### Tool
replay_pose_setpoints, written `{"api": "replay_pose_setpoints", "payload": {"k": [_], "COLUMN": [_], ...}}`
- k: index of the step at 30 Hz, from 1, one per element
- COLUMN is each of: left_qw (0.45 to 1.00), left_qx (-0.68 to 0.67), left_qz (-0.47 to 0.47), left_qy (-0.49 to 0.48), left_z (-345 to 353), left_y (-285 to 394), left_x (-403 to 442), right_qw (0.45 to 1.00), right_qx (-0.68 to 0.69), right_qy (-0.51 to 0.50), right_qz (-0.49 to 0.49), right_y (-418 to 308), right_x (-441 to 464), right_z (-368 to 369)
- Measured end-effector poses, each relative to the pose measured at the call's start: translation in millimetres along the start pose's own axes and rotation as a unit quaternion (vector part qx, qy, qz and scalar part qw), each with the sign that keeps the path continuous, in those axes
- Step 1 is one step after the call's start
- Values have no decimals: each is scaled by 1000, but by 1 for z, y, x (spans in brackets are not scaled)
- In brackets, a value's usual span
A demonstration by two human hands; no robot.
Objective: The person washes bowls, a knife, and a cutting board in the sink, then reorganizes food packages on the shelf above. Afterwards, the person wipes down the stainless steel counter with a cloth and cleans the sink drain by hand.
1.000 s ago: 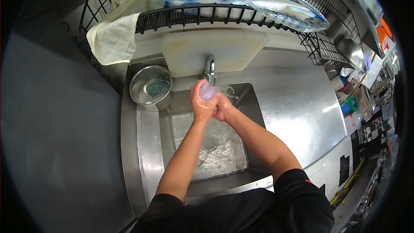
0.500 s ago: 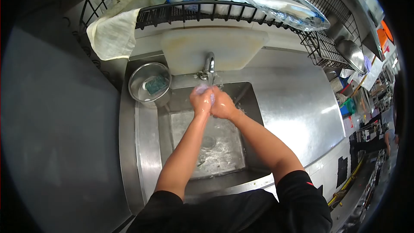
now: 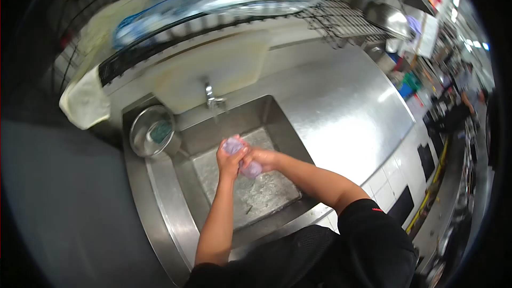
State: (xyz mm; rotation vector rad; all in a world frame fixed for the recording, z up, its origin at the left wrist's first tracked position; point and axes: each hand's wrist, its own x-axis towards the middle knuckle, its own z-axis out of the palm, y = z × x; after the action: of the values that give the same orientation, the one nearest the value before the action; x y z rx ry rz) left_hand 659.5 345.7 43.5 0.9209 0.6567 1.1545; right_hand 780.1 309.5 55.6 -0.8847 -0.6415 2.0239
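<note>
Over the steel sink, both my hands are wrapped round a wet, crumpled lavender cloth. Parts of it bulge out above and below the fingers. My left hand is closed on its upper left side. From the right, my right hand grips the middle, pressed against the left. Behind the hands stands the chrome faucet, with a faint stream below its spout.
A round steel pot holding a green scrubber sits at the sink's left corner. A white cutting board leans behind the faucet. Above hangs a wire rack with plastic bags and a pale cloth. A steel counter extends right.
My hands have drawn back from under the faucet toward me, still gripping the cloth, and more of it shows. The camera view has turned and shifted.
</note>
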Motion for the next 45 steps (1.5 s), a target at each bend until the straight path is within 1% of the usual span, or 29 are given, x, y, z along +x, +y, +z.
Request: {"api": "replay_pose_setpoints", "payload": {"k": [2,3,4,5,6,7,8,9,11,12,13,15,16,17,19,20,22,23,25,26,28,29,31,35,37,38,40,44,45], "left_qw": [997,995,995,983,960,961,937,894,891,905,919,937,942,943,985,986,970,970,935,935,917,917,930,937,944,944,955,965,964], "left_qx": [5,-10,-8,-72,-133,-131,-194,-253,-259,-237,-215,-170,-146,-143,48,49,218,217,338,338,381,380,347,326,299,300,255,183,171], "left_qz": [-68,-85,-90,-135,-179,-186,-280,-370,-373,-352,-327,-273,-245,-248,-48,-46,55,58,98,97,115,115,82,53,1,2,3,-24,-37], "left_qy": [24,53,36,102,169,156,79,2,-28,15,55,137,180,171,159,154,97,95,45,47,-30,-30,-87,-111,-136,-136,-149,-187,-202], "left_z": [-10,-20,-28,-36,-39,-42,-44,-43,-21,-3,26,75,86,85,72,72,73,74,74,67,51,47,40,33,28,25,21,11,5], "left_y": [-20,-44,-64,-83,-93,-95,-94,-96,-84,-71,-45,0,6,3,1,5,15,21,30,29,26,26,29,38,41,42,42,41,35], "left_x": [-16,-19,-19,-21,-22,-24,-24,-23,-25,-29,-33,-44,-48,-46,-34,-31,-30,-32,-38,-40,-41,-42,-48,-56,-60,-62,-66,-71,-72], "right_qw": [992,990,978,940,940,802,570,569,418,377,372,504,508,506,597,595,674,672,798,798,932,932,984,995,995,995,982,978,982], "right_qx": [1,8,-145,-290,-284,-564,-781,-780,-843,-849,-849,-775,-763,-761,-695,-694,-582,-582,-516,-516,-335,-336,-175,-99,-53,-53,-28,-53,-81], "right_qy": [119,131,151,170,183,175,149,161,160,185,198,265,277,286,304,308,292,293,160,159,90,91,29,-9,-52,-52,-151,-174,-137], "right_qz": [-44,-57,-3,55,47,-90,-207,-205,-297,-320,-319,-274,-289,-289,-261,-265,-349,-351,-268,-268,-101,-101,-20,25,67,67,107,107,105], "right_y": [33,34,28,28,40,57,66,68,64,52,40,20,11,8,1,2,5,5,9,15,25,29,38,51,53,58,66,79,85], "right_x": [-10,-23,-39,-51,-61,-70,-78,-84,-92,-92,-91,-87,-86,-81,-67,-60,-52,-53,-56,-58,-62,-63,-66,-69,-73,-69,-62,-62,-63], "right_z": [-2,1,9,14,14,17,19,17,21,17,15,14,15,13,5,1,2,3,4,5,10,12,19,30,35,32,27,27,26]}}
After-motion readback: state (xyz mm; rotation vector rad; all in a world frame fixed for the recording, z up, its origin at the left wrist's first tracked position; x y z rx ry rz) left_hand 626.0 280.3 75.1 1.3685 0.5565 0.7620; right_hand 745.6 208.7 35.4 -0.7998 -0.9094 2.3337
